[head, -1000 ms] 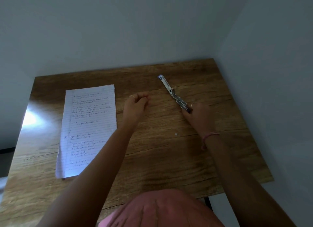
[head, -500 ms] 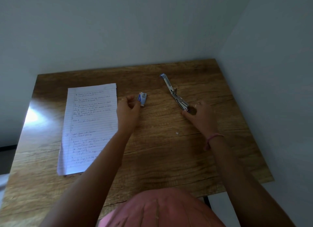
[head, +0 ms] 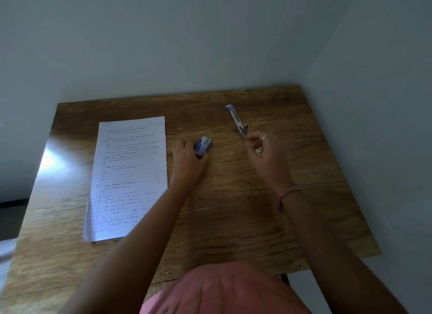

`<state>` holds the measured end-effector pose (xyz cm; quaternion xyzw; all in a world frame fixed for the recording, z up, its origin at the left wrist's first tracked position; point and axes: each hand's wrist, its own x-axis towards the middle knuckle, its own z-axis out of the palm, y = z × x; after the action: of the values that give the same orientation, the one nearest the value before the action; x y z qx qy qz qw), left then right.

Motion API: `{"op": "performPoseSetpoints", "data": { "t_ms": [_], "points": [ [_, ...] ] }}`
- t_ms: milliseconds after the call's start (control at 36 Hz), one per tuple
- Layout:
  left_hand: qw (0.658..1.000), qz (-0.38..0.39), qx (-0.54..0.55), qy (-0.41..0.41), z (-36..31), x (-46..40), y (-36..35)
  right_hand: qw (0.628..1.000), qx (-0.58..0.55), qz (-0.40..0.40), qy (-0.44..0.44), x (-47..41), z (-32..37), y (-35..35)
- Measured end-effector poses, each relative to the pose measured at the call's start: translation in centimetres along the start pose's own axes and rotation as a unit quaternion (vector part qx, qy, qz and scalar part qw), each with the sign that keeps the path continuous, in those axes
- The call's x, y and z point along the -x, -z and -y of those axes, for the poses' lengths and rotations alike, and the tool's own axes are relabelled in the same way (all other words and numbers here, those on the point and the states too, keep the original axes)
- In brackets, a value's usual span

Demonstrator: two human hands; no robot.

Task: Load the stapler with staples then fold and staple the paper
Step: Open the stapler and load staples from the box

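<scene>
A lined sheet of handwritten paper (head: 131, 173) lies flat on the left of the wooden table (head: 236, 222). My left hand (head: 187, 164) grips a small blue and white staple box (head: 203, 146) at its fingertips, just right of the paper. The metal stapler (head: 236, 120) lies swung open flat at the back right, its blue-tipped end pointing away. My right hand (head: 263, 150) curls over the stapler's near half, with fingertips pinched at the hinge. A glint of metal shows under the palm.
Pale walls close off the table's back and right sides. The table's right edge runs close beside my right forearm. A pink garment fills the bottom of the view.
My left hand has taken hold of the staple box and tilted it up off the table. My right hand slid forward from the stapler's near end to its hinge.
</scene>
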<state>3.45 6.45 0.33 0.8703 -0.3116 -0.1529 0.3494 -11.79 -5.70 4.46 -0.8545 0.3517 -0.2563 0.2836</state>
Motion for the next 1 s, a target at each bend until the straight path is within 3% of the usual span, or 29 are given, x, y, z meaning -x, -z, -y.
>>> {"op": "performPoseSetpoints", "data": {
  "t_ms": [139, 250, 500, 694, 1000],
  "points": [
    [1.000, -0.003, -0.001, -0.027, 1.2, 3.9, 0.0, 0.982, -0.032, 0.184, -0.004, 0.2, 1.7, -3.3],
    [0.999, -0.015, -0.008, -0.036, 2.1, 6.2, -0.1, 0.965, -0.078, 0.245, -0.052, 0.4, 1.7, -4.7],
    [0.998, -0.023, -0.008, -0.059, 2.4, 6.6, 0.1, 0.955, -0.078, 0.274, -0.078, 0.2, 1.8, -5.4],
    [0.996, -0.032, -0.022, -0.079, 2.6, 6.6, 0.2, 0.960, -0.106, 0.247, -0.081, 0.4, 1.7, -5.4],
    [0.998, -0.009, 0.008, -0.069, 2.4, 6.9, 0.6, 0.937, -0.111, 0.279, -0.181, -0.8, 1.7, -5.4]
  ]
}}
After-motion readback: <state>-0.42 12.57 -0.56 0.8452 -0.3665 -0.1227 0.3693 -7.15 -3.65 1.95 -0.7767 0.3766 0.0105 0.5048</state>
